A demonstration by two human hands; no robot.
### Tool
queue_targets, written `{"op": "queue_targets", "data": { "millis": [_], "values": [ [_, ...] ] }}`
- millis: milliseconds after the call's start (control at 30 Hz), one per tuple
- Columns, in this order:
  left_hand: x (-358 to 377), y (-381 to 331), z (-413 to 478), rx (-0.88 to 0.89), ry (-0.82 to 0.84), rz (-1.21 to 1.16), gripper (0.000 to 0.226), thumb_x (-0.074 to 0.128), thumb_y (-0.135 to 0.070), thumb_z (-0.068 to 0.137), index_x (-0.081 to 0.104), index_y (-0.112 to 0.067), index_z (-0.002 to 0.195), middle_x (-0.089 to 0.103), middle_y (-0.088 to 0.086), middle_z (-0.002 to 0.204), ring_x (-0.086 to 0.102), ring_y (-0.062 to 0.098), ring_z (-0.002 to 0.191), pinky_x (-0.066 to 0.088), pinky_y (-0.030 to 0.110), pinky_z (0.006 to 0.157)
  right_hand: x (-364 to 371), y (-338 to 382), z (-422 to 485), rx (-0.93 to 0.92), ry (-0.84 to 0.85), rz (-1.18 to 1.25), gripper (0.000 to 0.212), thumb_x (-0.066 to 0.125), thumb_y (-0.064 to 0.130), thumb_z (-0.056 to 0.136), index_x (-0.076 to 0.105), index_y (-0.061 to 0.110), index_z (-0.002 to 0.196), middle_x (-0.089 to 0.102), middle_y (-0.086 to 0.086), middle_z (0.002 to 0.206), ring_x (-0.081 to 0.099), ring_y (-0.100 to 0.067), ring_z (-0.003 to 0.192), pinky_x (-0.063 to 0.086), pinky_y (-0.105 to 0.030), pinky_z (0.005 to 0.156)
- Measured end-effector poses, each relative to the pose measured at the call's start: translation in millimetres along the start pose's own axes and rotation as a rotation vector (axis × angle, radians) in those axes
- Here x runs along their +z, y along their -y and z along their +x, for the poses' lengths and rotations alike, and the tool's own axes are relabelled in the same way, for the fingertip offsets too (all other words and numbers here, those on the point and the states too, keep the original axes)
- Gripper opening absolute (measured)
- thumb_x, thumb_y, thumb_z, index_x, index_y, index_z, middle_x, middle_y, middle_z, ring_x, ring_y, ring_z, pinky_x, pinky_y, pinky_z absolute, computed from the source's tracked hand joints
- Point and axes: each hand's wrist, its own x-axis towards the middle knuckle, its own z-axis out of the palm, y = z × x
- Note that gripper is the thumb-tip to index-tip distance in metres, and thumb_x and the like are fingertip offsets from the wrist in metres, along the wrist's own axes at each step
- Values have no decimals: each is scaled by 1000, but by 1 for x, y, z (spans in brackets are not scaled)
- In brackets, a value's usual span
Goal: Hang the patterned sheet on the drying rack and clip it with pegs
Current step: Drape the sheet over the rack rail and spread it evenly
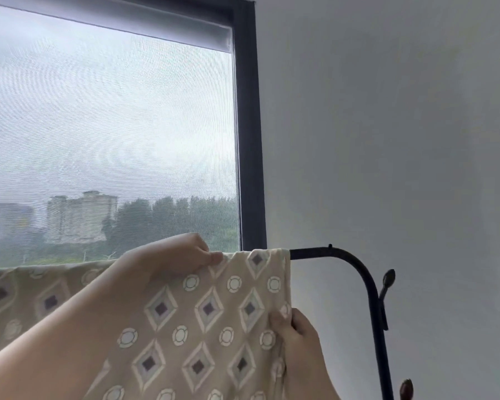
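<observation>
A beige patterned sheet with diamonds and circles hangs over the top bar of a black drying rack. The bar's bare end shows to the right of the cloth, curving down into an upright post. My left hand pinches the sheet's top fold on the bar, fingers closed over the cloth. Lower down, my right hand grips the sheet's right side edge. No pegs are visible.
A large window with a mesh screen and dark frame fills the left behind the rack. A plain grey wall is on the right. The rack post carries hooks with dark wooden knobs.
</observation>
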Motion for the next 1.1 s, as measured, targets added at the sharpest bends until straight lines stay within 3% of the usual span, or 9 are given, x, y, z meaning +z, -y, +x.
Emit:
{"op": "queue_targets", "data": {
  "millis": [167,300,433,567,700,767,867,1000,1100],
  "values": [
    [6,1,1,-6,-13,0,50,50,-55,94,64,-15,67,66,-4,69,58,11,65,46,26,66,3,8,8,-154,-97,-136,11,71,14,83,67,18,74,71,-8,74,65,-29,65,55,-43,67],
    [7,-1,3,-5,-18,-5,53,49,-55,94,68,-7,79,69,1,75,59,12,67,46,27,67,7,17,18,-256,-114,-205,9,62,10,91,63,18,86,70,-7,81,66,-28,77,53,-33,68],
    [9,1,4,-30,-25,-40,49,52,-56,92,66,-16,67,66,-6,66,59,11,63,46,28,66,13,22,19,-28,123,143,17,56,1,92,63,10,104,73,-18,97,71,-38,89,57,-53,83],
    [11,10,6,-73,-33,-80,49,54,-60,89,66,-20,63,69,-8,65,63,12,65,52,31,73,12,24,23,110,245,405,16,55,-1,92,64,-2,105,72,-25,98,72,-39,84,60,-46,72],
    [12,14,8,-97,-38,-129,48,57,-58,88,69,-19,64,71,-3,67,63,13,64,52,31,71,8,2,24,19,197,51,37,76,24,81,69,16,117,76,-9,102,73,-30,95,56,-49,91],
    [12,13,7,-101,-41,-122,47,58,-58,88,67,-23,59,70,-6,64,63,12,63,52,31,70,4,-10,25,-70,96,-177,26,73,32,82,70,28,108,78,1,91,74,-22,89,57,-40,84],
    [11,14,7,-118,-60,-79,47,56,-58,89,68,-18,67,70,-4,69,62,12,65,51,31,71,-6,-12,32,-132,-135,-253,16,71,20,87,65,12,75,69,-7,69,65,-27,71,48,-31,62],
    [11,14,5,-109,-38,-100,51,54,-58,90,68,-14,68,69,-3,64,59,13,59,48,31,64,-12,18,37,-231,-202,-221,19,72,20,87,66,9,72,69,-9,68,63,-22,63,49,-32,61],
    [4,12,3,-39,11,-110,38,59,-54,87,60,-22,67,62,-11,66,55,9,62,44,29,65,-13,51,50,-351,-207,-246,18,72,23,88,70,15,72,69,0,62,58,-7,54,46,-17,54]
  ]
}}
